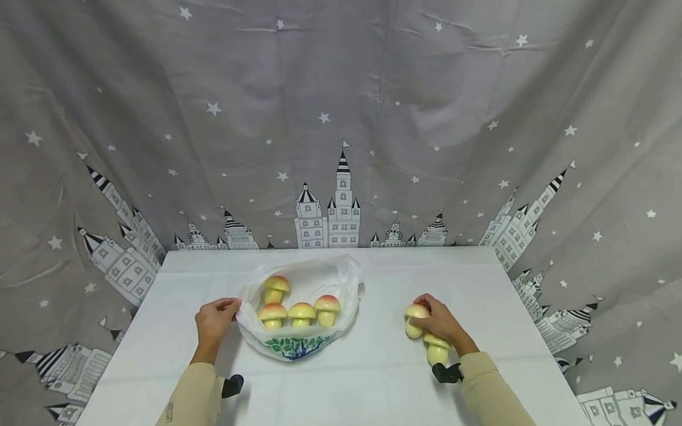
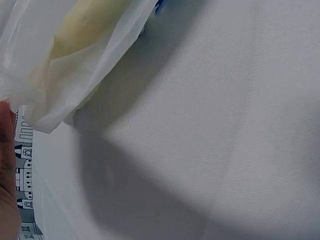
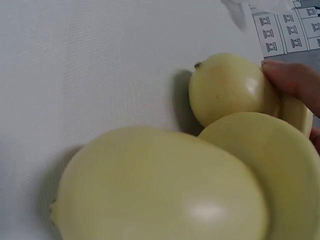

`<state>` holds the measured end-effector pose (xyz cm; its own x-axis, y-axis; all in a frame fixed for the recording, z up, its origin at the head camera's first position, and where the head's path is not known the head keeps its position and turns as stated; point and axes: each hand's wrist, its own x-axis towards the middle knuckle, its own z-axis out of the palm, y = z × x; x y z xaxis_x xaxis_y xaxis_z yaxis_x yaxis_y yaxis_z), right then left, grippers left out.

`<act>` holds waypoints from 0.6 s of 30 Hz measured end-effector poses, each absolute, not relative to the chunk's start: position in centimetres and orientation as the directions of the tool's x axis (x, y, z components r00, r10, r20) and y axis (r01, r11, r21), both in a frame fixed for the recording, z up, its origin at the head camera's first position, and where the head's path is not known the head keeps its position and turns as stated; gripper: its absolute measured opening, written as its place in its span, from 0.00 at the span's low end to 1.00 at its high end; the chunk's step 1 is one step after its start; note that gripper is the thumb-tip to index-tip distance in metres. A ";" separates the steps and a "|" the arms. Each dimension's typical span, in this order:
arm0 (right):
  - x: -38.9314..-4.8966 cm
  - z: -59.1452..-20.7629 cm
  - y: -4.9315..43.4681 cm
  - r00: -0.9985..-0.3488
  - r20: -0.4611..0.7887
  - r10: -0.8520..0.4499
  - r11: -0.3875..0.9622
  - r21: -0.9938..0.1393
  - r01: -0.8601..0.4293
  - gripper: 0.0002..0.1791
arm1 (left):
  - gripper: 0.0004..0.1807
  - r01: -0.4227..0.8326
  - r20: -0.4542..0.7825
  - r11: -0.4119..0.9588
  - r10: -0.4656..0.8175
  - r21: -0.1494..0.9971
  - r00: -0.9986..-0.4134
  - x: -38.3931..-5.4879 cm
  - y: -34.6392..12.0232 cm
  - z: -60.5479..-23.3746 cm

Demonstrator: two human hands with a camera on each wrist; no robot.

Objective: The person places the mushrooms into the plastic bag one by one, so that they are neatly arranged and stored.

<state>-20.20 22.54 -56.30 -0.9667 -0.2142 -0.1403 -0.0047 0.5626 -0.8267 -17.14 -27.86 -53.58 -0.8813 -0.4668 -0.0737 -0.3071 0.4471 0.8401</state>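
On the left of the head view, my left hand (image 1: 214,322) pinches the edge of a white plastic bag (image 1: 349,287). The bag lies spread open with a green and blue tree print on its front, and several toy mushrooms (image 1: 301,313) with yellow stems and reddish-yellow caps sit inside. To the right, my right hand (image 1: 439,319) grips a pale yellow mushroom (image 1: 414,312) by its cap side. A second yellow mushroom (image 1: 438,350) lies nearer me, under the wrist. In the right wrist view, the held mushroom (image 3: 230,90) is behind that nearer one (image 3: 155,185).
Everything rests on a white-covered table (image 1: 383,378). A grey curtain (image 1: 341,89) printed with stars and castles hangs behind the table and down both sides. White table surface separates the bag from the two mushrooms on the right.
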 end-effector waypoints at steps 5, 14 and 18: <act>-20.2 -56.2 22.4 -0.973 -0.135 -0.188 0.607 -0.795 -0.007 0.25 | 0.17 -0.307 -0.078 0.450 -0.458 0.839 -0.885 -17.1 -27.9 -53.6; -20.3 -56.2 22.1 -0.966 -0.130 -0.222 0.548 -0.836 -0.013 0.26 | 0.16 -0.296 -0.063 0.454 -0.461 0.841 -0.885 -17.4 -27.8 -53.8; -20.5 -56.2 22.1 -0.971 -0.139 -0.196 0.529 -0.849 0.015 0.25 | 0.16 -0.305 -0.073 0.451 -0.461 0.839 -0.884 -17.4 -27.9 -53.9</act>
